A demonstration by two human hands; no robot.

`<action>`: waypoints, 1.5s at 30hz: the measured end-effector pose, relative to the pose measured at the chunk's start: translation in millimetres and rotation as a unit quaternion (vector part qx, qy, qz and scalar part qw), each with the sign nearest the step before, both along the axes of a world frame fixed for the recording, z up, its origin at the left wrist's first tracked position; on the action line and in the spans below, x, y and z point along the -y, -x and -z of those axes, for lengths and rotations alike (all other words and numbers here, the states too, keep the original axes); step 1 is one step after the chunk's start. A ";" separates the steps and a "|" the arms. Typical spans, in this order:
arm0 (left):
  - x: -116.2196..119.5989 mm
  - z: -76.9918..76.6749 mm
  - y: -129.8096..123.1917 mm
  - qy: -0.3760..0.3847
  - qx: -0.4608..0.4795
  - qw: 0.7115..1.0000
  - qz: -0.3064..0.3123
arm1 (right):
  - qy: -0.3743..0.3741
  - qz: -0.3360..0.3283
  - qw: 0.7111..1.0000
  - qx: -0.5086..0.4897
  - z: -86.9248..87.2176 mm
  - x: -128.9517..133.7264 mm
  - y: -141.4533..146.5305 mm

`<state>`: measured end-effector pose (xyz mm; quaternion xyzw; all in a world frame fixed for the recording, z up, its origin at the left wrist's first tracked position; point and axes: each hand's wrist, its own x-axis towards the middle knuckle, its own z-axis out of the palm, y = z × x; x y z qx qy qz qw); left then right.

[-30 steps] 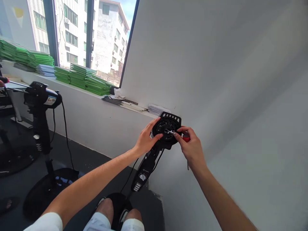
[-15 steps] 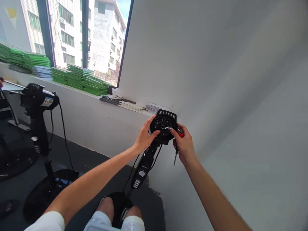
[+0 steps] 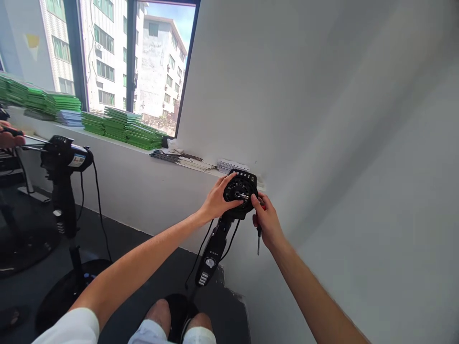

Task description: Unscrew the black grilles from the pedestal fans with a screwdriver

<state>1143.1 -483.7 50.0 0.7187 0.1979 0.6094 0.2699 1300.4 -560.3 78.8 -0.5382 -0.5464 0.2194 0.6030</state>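
Note:
A black pedestal fan with its round motor housing (image 3: 244, 206) bare stands against the wall, and a metal shaft (image 3: 244, 196) sticks out of the housing's middle. My left hand (image 3: 219, 199) grips the housing's left side, with fingers over the top and thumb across the front near the shaft. At the right edge, my right hand (image 3: 268, 220) is closed around a screwdriver (image 3: 258, 242) whose shank points down. Part of its red handle shows between the fingers. My right thumb rests by the housing's rim. Below is the fan's control panel (image 3: 210, 263) with a dial and buttons.
Another fan (image 3: 64, 157) stands at left, where another person's hand (image 3: 10, 136) holds a long dark-handled tool against it. Green stacks (image 3: 122, 126) and flat sheets (image 3: 193, 162) lie on the window ledge. A power cord (image 3: 100, 215) hangs beside the left fan.
My right thumb has drawn back from the central shaft to the housing's rim, leaving the shaft more exposed. The view has shifted slightly, and the other person's hand shows more at left.

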 end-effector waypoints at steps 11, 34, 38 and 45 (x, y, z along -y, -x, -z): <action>-1.0 1.5 0.5 0.013 -0.024 0.999 -0.016 | -0.325 -0.036 0.941 -0.085 -66.3 61.3 16.7; -0.9 0.0 -3.8 0.017 -0.016 0.999 -0.021 | -0.341 -0.170 0.923 -0.058 -84.7 39.1 45.8; -0.6 -0.7 -3.7 0.014 -0.019 1.000 -0.021 | -0.358 -0.178 0.915 -0.058 -83.5 35.1 48.7; -2.5 -2.5 -4.7 0.032 -0.015 0.999 -0.026 | -0.380 -0.105 0.917 0.056 -63.6 37.2 45.3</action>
